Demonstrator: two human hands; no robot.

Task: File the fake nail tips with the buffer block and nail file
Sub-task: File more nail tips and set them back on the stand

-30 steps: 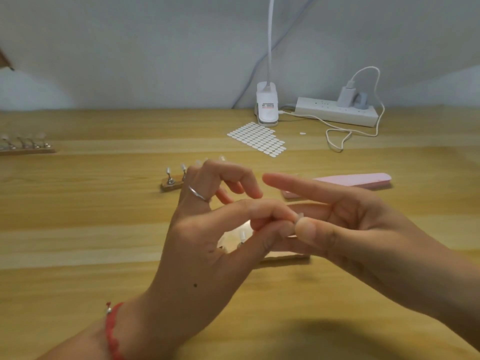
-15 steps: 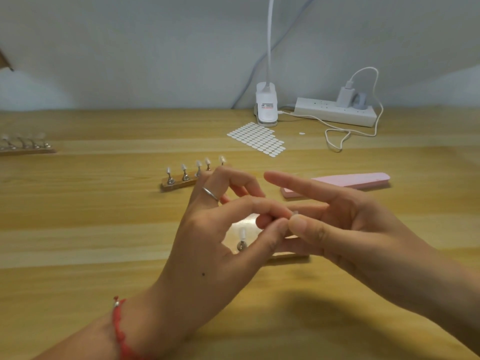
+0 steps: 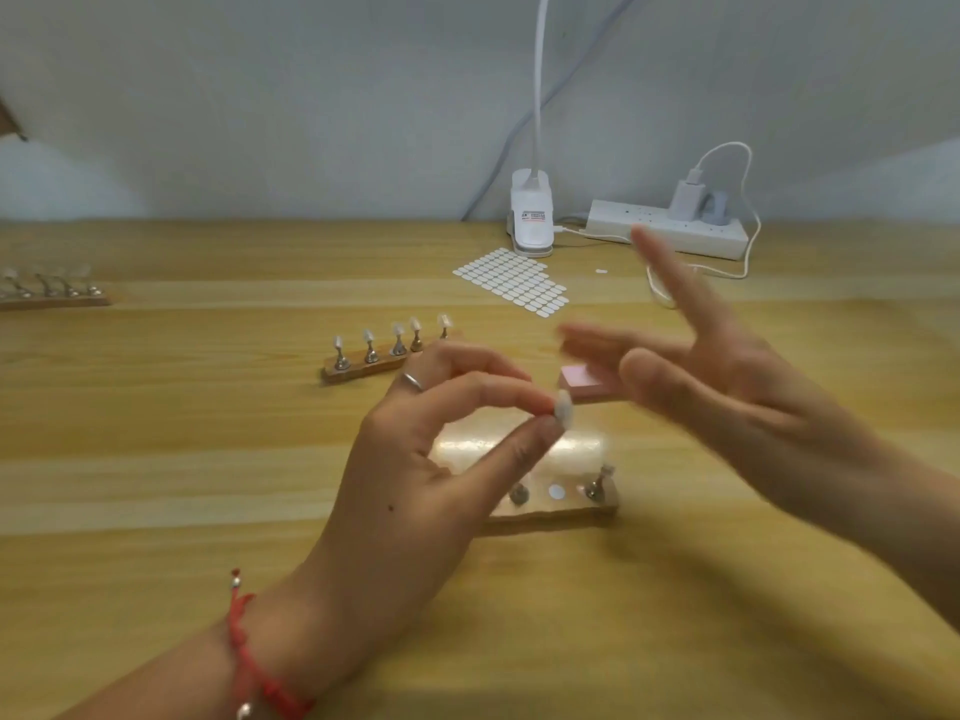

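Pinching one nail tip (image 3: 563, 410) between thumb and forefinger, the left grip (image 3: 415, 475) holds it above the near stand (image 3: 558, 510); the right grip (image 3: 727, 402) is spread wide, empty. The pink file (image 3: 587, 388) lies on the worktop (image 3: 208, 459) at one o'clock of the tip; filing looks not yet begun.

Right hand (image 3: 727, 402) blurred; pink file (image 3: 584, 383) mostly hidden.

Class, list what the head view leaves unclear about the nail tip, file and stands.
Head view:
nail tip: too small to judge its edge.
pink file: mostly hidden behind the right hand.
near stand: left end hidden by the left hand.
far-left stand: blurred, cut by the edge.
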